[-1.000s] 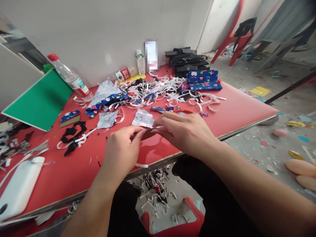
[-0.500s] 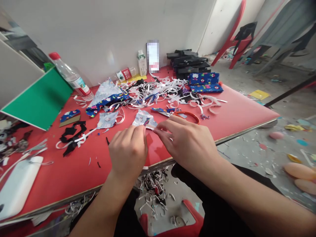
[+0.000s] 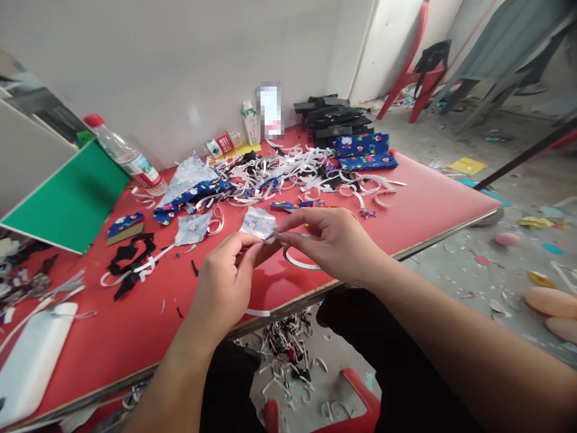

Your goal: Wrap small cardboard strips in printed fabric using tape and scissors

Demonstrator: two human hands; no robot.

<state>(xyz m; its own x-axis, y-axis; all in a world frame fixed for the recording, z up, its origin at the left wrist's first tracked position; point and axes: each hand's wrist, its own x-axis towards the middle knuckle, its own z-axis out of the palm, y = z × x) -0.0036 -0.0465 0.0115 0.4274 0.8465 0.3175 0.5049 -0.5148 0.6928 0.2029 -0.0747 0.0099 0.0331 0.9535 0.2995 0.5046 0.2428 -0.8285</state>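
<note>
My left hand is closed in a pinch at the near side of the red table. Its fingertips meet those of my right hand, which is pinched as well. Between them is a narrow white strip; one part curves below my right fingers, and a white end shows by the table edge. The exact join at the fingertips is too small to make out. Just beyond lies a pale printed fabric piece. Behind my right hand a dark-blue printed scrap shows; the scissors there are mostly hidden.
A heap of white strips covers the back of the red table. Folded blue fabric, stacked black pieces, a large bottle, a green board and a white device surround it.
My hands have turned so the thumbs show and the fingertips are pinched together. A curve of white strip now shows under my right hand, which covers the scissors' orange handles. The view has shifted slightly.
</note>
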